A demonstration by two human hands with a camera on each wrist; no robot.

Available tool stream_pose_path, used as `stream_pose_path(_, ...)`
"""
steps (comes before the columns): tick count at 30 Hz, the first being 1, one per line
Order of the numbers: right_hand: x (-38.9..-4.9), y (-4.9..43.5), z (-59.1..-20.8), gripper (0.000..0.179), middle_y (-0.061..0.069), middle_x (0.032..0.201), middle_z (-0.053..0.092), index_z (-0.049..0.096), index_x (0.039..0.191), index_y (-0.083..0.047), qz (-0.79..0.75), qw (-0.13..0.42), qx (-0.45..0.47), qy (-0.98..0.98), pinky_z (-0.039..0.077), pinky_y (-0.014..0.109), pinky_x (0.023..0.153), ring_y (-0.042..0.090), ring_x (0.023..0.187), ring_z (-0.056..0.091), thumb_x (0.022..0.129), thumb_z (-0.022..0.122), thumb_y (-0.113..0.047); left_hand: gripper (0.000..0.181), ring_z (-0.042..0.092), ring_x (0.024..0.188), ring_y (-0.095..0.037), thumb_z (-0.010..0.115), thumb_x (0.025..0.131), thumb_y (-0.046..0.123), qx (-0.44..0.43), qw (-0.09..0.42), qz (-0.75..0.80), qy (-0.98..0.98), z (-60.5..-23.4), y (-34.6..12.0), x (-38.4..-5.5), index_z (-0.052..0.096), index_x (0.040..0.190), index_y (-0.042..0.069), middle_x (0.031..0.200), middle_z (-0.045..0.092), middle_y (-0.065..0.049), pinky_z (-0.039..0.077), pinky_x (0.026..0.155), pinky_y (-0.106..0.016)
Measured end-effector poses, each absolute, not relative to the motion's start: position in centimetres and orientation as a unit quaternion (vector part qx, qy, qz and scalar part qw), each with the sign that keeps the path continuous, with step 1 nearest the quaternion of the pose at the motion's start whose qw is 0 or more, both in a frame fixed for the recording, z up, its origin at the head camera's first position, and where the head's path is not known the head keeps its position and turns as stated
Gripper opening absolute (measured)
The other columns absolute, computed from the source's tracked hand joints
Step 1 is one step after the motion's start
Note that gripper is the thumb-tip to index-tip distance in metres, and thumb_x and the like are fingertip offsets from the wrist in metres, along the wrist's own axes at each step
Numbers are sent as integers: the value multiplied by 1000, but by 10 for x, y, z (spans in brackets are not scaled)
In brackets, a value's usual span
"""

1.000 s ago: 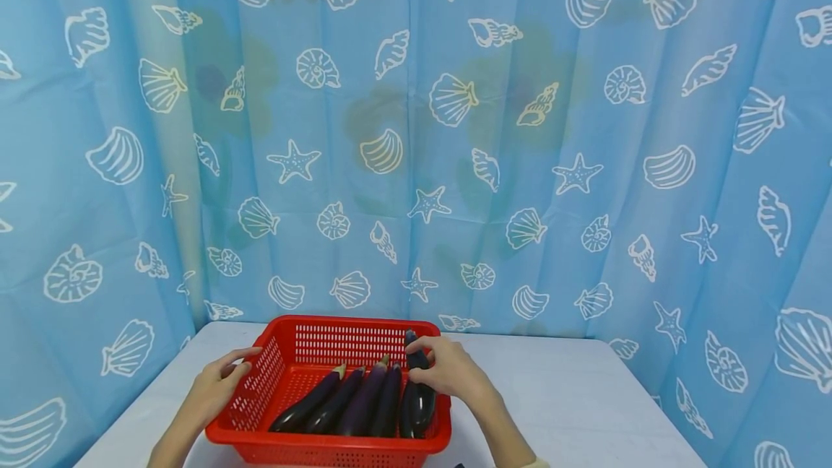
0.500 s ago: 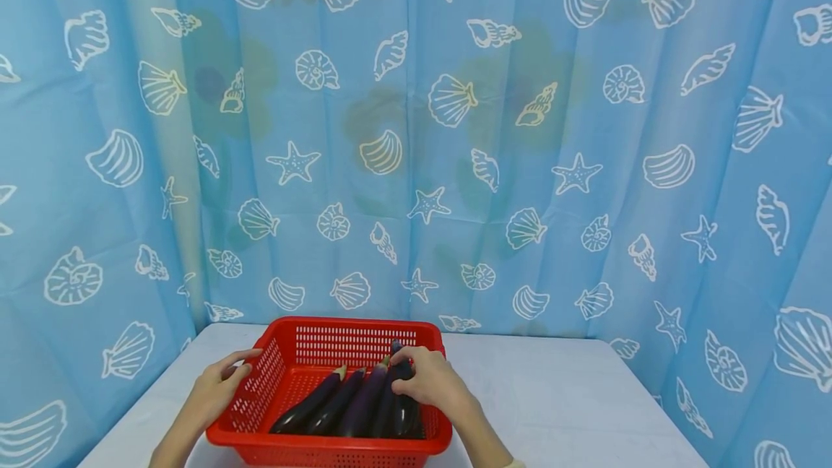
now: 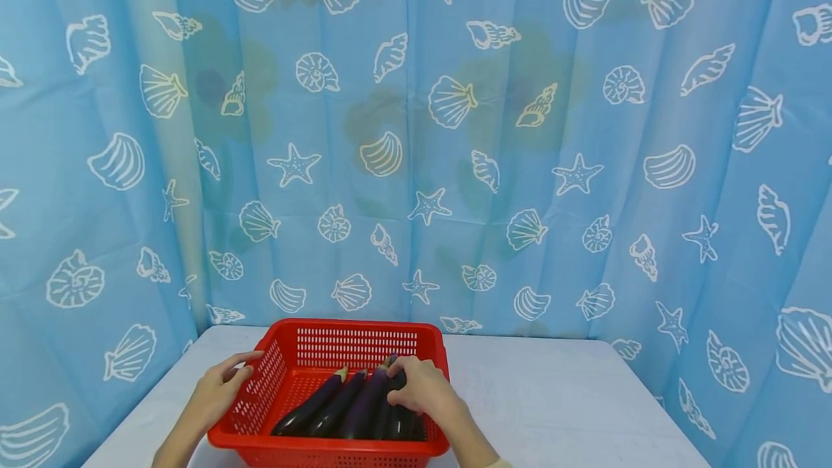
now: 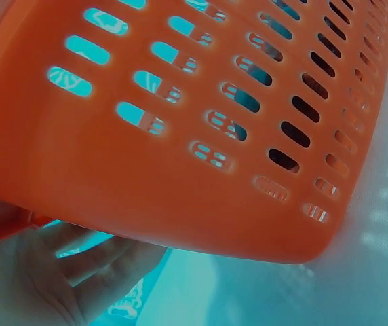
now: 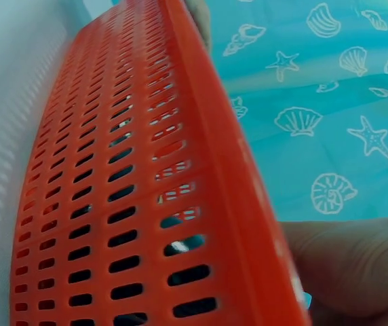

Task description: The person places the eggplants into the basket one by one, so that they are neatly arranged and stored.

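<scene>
Inside the red plastic basket (image 3: pixel 230 439), several dark purple eggplants (image 3: pixel 347 404) lie side by side, stem ends away from me. My right hand (image 3: pixel 425 387) reaches over the basket's right part and holds an eggplant (image 3: pixel 401 425) between thumb and fingers near its stem end; the hand covers much of it. At the left rim, my left hand (image 3: pixel 213 397) has loosely extended fingers touching the basket's edge. The left wrist view shows the fingers (image 4: pixel 116 261) of that hand beside the slotted basket wall (image 4: pixel 146 197). Only part of my right hand (image 5: pixel 357 268) shows in the right wrist view.
The basket stands on a white-covered table (image 3: pixel 546 396), which extends to its right. A blue curtain (image 3: pixel 422 165) printed with white shells and starfish hangs behind and at both sides.
My right hand has moved left and slightly down with its eggplant, bringing it against the other eggplants. My left hand has stayed at the basket's left rim.
</scene>
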State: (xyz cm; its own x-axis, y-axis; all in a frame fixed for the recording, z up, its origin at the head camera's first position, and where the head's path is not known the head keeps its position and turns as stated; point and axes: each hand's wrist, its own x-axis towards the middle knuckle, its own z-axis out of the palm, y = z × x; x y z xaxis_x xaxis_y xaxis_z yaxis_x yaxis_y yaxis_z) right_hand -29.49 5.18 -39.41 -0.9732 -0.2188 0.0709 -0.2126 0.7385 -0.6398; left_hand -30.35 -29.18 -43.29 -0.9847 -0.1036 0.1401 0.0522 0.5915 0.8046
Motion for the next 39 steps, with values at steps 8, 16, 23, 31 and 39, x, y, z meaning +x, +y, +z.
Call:
stream_pose_path(8,-298,43,-399,34,17,104,71,70,107,-11,-314,-8,-88,945,57,58,78,28,81,64,75,82,-12,42,68,95,-28,49,100,20,17,88,-451,-888,-433,-292,-304,52,140,8,134,55,-32,62,73,-41)
stream_pose_path(16,-302,40,-402,32,14,101,71,70,107,-11,-314,3,-80,946,59,54,77,26,79,65,77,81,-12,42,68,97,-31,49,100,20,16,89,-451,-888,-434,-292,-305,52,140,8,134,54,-32,62,74,-43)
stream_pose_path(23,-300,40,-402,35,14,101,71,69,110,-12,-304,14,-72,950,59,54,77,25,77,65,77,81,-13,42,68,99,-32,50,100,21,15,90,-449,-889,-435,-292,-306,52,140,8,135,53,-32,62,74,-43)
stream_pose_path(31,-297,44,-398,44,14,106,72,68,118,-12,-303,17,-73,950,59,54,77,25,79,66,76,82,-15,42,68,98,-32,50,99,20,15,92,-451,-888,-435,-292,-306,52,140,8,135,54,-32,62,74,-42)
stream_pose_path(39,-293,52,-390,43,15,104,71,69,116,-8,-306,26,-85,948,61,49,72,23,71,65,75,83,-13,42,68,97,-31,50,99,20,16,91,-451,-888,-435,-292,-306,52,140,8,135,53,-32,62,73,-42)
